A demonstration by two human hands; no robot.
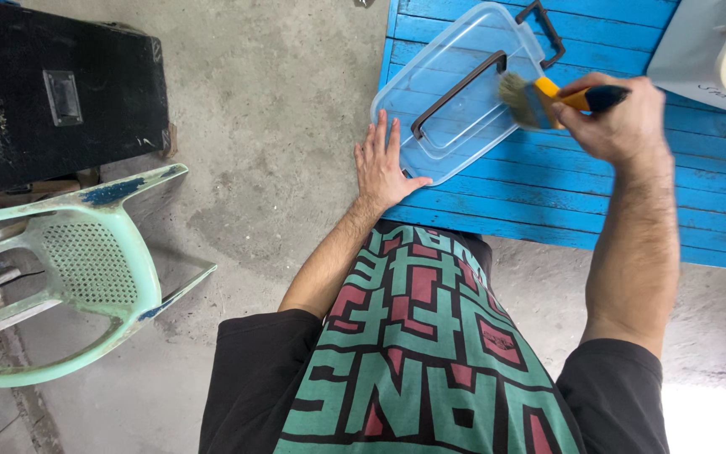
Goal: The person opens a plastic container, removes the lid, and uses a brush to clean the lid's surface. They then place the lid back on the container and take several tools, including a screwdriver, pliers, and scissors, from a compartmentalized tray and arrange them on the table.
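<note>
Nearest the lens: the person's own chest, a black shirt (413, 370) with a teal and red block print, both forearms reaching out from it. Left hand (384, 164) lies open, palm down, fingers spread flat at the near corner of a clear plastic lid (455, 92), pinning it against the blue slatted table (598, 193). Right hand (619, 113) is closed in a fist grip around the dark handle of a paintbrush (548, 99), orange band at the ferrule, pale bristles blurred at the lid's right edge; whether bristles touch the plastic cannot be told. The lid sits at the table's left end, upside facing unclear, with two dark clip handles, one lying across its middle, one at the far edge. Judgement: thin moulded plastic, light, somewhat flexible, smooth enough to skate on painted wood under brush strokes, so flat-palm pressure at a corner suits it; for lifting, the rim or a clip handle gives the surest hold. Brush is light, stiff in the handle, soft at the tip. Outward: a pale grey and cream box (716, 50) at the table's far right corner. Concrete floor (270, 109) to the left, a pale green plastic chair (77, 269) with worn blue patches, and beyond it a black case (60, 92) with a recessed handle.
</note>
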